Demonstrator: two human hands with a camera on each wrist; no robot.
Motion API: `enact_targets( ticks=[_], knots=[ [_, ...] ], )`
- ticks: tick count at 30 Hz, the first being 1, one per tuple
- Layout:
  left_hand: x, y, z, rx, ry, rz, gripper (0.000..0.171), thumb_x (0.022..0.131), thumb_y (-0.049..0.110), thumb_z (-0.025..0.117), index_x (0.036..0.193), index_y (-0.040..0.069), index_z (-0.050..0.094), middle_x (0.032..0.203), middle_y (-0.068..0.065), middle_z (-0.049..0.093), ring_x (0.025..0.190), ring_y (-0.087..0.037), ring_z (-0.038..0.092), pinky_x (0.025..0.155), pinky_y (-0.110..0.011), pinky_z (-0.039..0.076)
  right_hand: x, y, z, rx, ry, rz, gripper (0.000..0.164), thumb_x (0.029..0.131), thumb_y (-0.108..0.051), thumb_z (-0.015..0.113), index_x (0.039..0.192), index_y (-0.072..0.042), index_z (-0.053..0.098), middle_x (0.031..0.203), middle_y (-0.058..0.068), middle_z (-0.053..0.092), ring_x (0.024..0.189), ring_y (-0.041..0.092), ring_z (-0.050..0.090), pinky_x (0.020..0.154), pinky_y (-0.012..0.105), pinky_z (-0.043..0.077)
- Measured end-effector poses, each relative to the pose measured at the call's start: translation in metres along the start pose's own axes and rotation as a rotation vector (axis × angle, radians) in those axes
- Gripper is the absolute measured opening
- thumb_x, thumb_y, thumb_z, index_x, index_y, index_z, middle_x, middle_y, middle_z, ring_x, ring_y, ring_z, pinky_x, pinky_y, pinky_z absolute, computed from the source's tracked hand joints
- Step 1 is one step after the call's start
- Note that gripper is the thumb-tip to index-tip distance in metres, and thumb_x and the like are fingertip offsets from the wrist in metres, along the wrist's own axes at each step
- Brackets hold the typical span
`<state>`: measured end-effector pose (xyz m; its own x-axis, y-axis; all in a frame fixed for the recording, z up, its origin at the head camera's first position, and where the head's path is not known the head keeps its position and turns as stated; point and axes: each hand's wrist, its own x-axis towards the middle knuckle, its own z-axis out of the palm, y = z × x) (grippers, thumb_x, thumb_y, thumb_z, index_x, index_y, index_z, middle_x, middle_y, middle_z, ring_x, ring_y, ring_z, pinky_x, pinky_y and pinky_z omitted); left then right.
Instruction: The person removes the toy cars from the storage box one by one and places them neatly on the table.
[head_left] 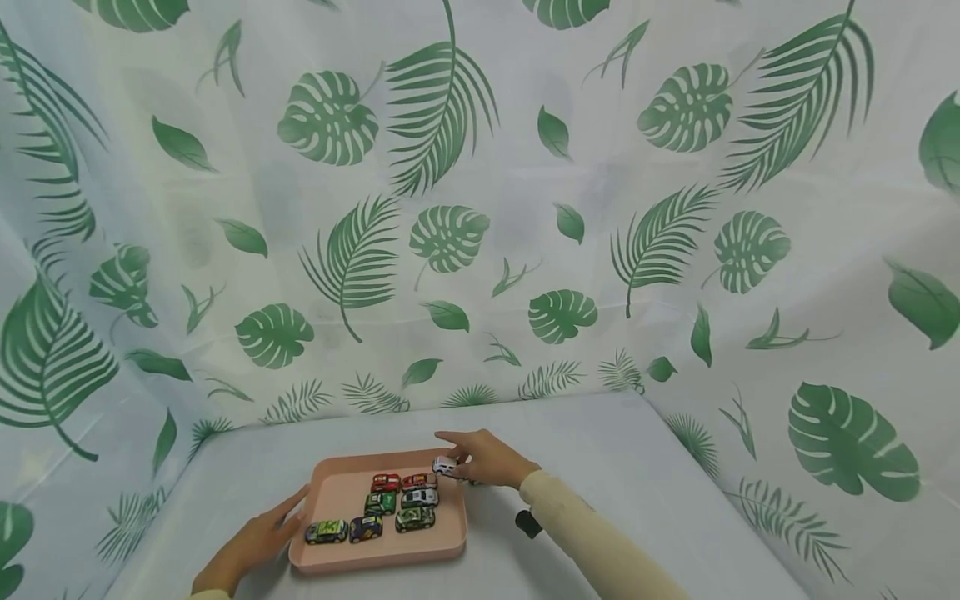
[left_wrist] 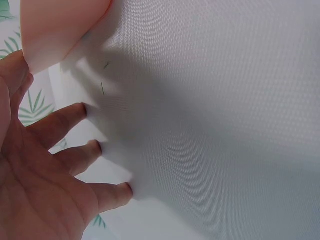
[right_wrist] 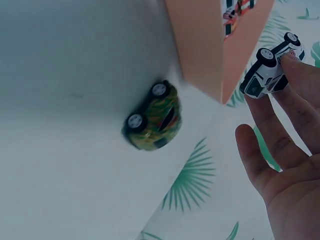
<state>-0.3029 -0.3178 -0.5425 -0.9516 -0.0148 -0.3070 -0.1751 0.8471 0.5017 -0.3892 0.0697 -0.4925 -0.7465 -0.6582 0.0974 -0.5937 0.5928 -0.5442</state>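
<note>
A white toy car (right_wrist: 272, 65) is pinched between the thumb and fingers of my right hand (head_left: 491, 458), over the far right corner of a pink tray (head_left: 408, 560). My left hand (head_left: 258, 537) lies along the tray's left side with its fingers spread, touching the wall near a corner. Inside the tray are a red car (head_left: 386, 482), a red-orange car (head_left: 420, 481), a green car (head_left: 380, 503), a silver-white car (head_left: 420, 497), a camouflage car (head_left: 415, 520), a dark blue car (head_left: 366, 528) and a yellow-green car (head_left: 326, 532).
Outside the tray, a second camouflage toy car (right_wrist: 154, 117) stands on the white table (head_left: 585, 467), mostly hidden by my right hand in the head view. A small black object (head_left: 528, 523) shows beside the right forearm. Leaf-printed curtains (head_left: 510, 250) enclose the table's back and sides.
</note>
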Motion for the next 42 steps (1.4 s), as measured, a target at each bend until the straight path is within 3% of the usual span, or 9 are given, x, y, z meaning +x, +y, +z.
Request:
enact_targets(
  ticks=[5, 18, 29, 36, 42],
  knots=[
    [0.000, -0.001, 0.002, -0.002, 0.007, -0.003, 0.074, 0.096, 0.061, 0.043, 0.152, 0.012, 0.033, 0.144, -0.030, 0.041, 0.127, -0.056, 0.040, 0.098, -0.073, 0.033, -0.008, 0.013, -0.004, -0.012, 0.004, 0.009, 0.067, 0.088, -0.010, 0.073, 0.147, -0.025, 0.045, 0.112, -0.004, 0.072, 0.107, 0.010, 0.065, 0.093, 0.038, 0.054],
    [-0.001, -0.002, 0.003, -0.009, -0.004, -0.030, 0.075, 0.096, 0.061, 0.043, 0.152, 0.013, 0.033, 0.145, -0.030, 0.041, 0.127, -0.056, 0.040, 0.096, -0.074, 0.033, -0.026, 0.034, -0.015, -0.010, 0.027, 0.056, 0.064, 0.088, -0.008, 0.072, 0.146, -0.020, 0.047, 0.112, 0.001, 0.072, 0.105, 0.015, 0.067, 0.088, 0.037, 0.056],
    [0.002, -0.004, 0.005, -0.030, -0.012, -0.057, 0.079, 0.093, 0.065, 0.044, 0.152, 0.014, 0.033, 0.146, -0.029, 0.040, 0.128, -0.056, 0.039, 0.097, -0.074, 0.033, -0.032, 0.048, -0.003, -0.005, -0.015, 0.085, 0.065, 0.086, -0.009, 0.074, 0.145, -0.022, 0.048, 0.109, -0.003, 0.072, 0.096, 0.005, 0.066, 0.081, 0.026, 0.056],
    [0.003, -0.004, 0.005, -0.031, -0.015, -0.054, 0.086, 0.089, 0.071, 0.043, 0.152, 0.014, 0.033, 0.145, -0.029, 0.041, 0.128, -0.056, 0.040, 0.096, -0.074, 0.033, -0.036, 0.049, 0.005, -0.021, -0.041, 0.084, 0.069, 0.084, -0.007, 0.075, 0.146, -0.018, 0.047, 0.115, 0.002, 0.071, 0.109, 0.013, 0.066, 0.093, 0.034, 0.054],
    [0.002, -0.002, 0.003, -0.027, -0.008, -0.030, 0.079, 0.093, 0.066, 0.044, 0.152, 0.013, 0.033, 0.144, -0.030, 0.042, 0.126, -0.056, 0.042, 0.096, -0.072, 0.035, -0.039, 0.047, 0.009, -0.047, -0.056, 0.066, 0.068, 0.084, -0.006, 0.075, 0.145, -0.016, 0.048, 0.114, 0.000, 0.072, 0.106, 0.011, 0.066, 0.092, 0.032, 0.054]
  ],
)
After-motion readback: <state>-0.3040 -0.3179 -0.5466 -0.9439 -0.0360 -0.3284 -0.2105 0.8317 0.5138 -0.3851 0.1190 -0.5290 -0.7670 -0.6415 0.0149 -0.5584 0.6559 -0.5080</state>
